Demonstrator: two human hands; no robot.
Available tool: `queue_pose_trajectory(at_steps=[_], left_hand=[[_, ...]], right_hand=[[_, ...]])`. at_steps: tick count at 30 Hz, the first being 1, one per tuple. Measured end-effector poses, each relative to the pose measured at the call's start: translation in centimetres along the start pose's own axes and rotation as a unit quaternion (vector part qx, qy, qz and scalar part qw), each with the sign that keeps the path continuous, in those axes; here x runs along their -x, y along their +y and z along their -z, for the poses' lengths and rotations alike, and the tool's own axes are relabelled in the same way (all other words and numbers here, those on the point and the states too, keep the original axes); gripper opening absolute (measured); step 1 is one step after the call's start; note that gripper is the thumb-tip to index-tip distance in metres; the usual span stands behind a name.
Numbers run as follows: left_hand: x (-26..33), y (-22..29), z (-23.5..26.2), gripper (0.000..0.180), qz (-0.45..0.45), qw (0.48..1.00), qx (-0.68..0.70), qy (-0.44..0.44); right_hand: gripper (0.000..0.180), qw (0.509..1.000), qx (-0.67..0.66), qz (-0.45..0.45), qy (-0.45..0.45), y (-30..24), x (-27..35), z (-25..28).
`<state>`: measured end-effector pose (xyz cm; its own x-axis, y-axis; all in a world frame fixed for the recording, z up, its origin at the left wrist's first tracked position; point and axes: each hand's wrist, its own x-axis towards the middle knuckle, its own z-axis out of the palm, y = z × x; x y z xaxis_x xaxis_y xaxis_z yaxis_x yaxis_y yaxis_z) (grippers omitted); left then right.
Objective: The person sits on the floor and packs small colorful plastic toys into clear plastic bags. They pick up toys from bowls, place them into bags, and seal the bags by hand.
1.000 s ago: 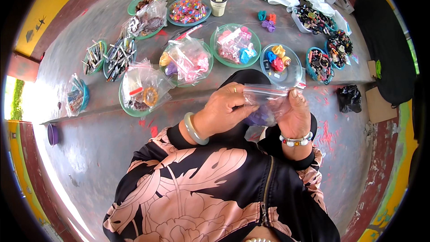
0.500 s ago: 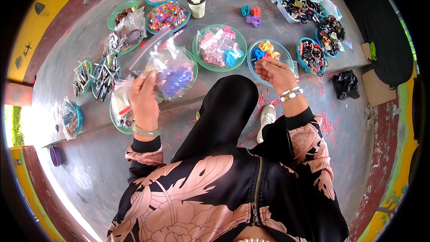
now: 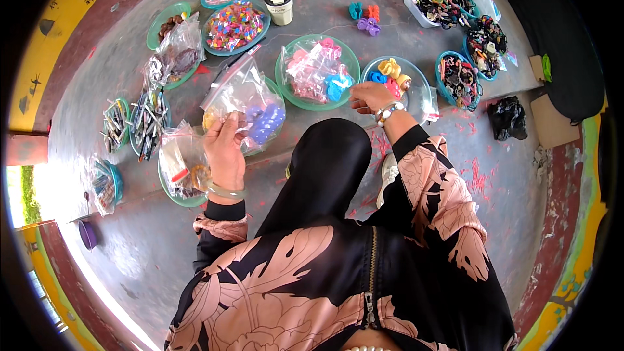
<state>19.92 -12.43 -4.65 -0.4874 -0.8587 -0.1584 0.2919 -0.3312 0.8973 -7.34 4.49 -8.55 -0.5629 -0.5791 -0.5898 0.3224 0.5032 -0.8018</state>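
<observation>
My left hand (image 3: 224,146) pinches the lower left side of a clear zip bag (image 3: 237,91). Purple polka-dotted pieces (image 3: 265,122) show in the bag, which is over a green bowl at my left knee. My right hand (image 3: 372,97) is at the near left rim of a clear bluish bowl (image 3: 424,84), its fingers curled together. Whether anything small is between them I cannot make out. Yellow, blue and red hair claws (image 3: 389,67) lie in that bowl. Left of it, a green bowl (image 3: 355,62) holds bags of pink and blue pieces.
Farther back stand a lidded cup (image 3: 280,10), a bowl of colourful wrapped pieces (image 3: 235,26) and three small claws (image 3: 369,25). Baskets of dark hair ties (image 3: 458,81) are at right. Baskets of pens (image 3: 151,123) and a bagged bowl (image 3: 185,156) are at left. The ledge edge runs by my knee.
My left hand has moved slightly right and down, and the bag now hangs more steadily with its zip end up. My right hand has moved left, toward the clear bowl's left rim.
</observation>
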Motion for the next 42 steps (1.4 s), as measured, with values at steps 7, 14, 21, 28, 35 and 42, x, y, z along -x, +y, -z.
queue_pose_trajectory(at_steps=[7,14,21,28,35,42], left_hand=[[-2.7,-2.8,-4.5,0.009,0.1,0.988,0.102,-0.051],[-8.3,-11.8,-11.2,0.012,0.202,0.957,0.183,-0.098],[-10.0,-16.4,-16.2,0.014,0.249,0.905,0.33,-0.101],[-10.8,-21.1,-15.0,0.012,0.231,0.934,0.262,-0.076],[-9.7,-18.9,-14.5,0.012,0.103,0.992,0.034,-0.059],[-9.3,-13.9,-16.8,0.042,-0.369,0.796,-0.477,-0.061]], right_hand=[[0.024,0.998,-0.022,0.052,-0.042,-3.0,1.9,-0.3],[0.023,0.99,-0.114,0.088,0.0,-3.2,4.0,3.6],[0.021,0.994,-0.056,0.097,0.009,-2.8,5.7,4.9],[0.02,0.993,-0.028,0.118,-0.006,-2.1,6.5,5.1],[0.021,0.992,-0.027,0.123,-0.01,-2.4,7.1,4.5],[0.022,0.99,-0.016,0.141,-0.001,-2.2,7.0,4.5]])
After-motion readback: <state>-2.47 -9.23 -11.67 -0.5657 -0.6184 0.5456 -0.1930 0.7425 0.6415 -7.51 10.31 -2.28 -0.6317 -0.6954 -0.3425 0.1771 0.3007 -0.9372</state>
